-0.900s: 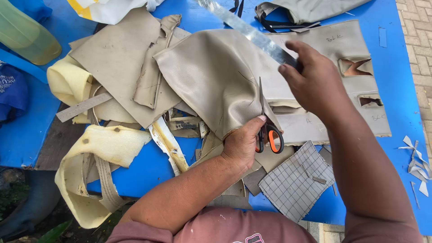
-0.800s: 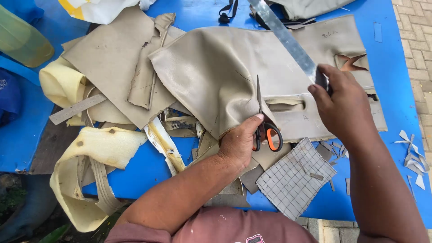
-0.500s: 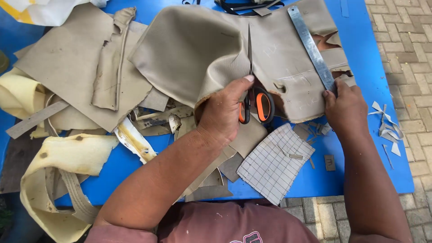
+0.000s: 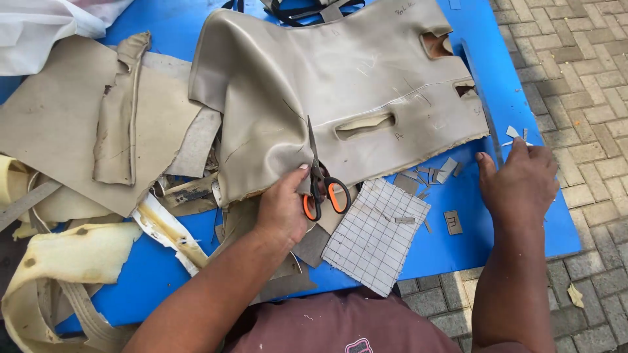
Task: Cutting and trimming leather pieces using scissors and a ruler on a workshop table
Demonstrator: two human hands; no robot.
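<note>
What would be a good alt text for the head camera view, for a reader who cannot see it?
A person's left hand holds orange-handled scissors at the edge of a large beige vinyl sheet on a blue table. The right hand rests on the table's right side, near small scraps; a gridded fabric piece lies between the hands.

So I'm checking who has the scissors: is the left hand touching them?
Touching. The head view shows the left hand with its fingers wrapped on the orange handles of the scissors, blades pointing up over the beige sheet.
</note>
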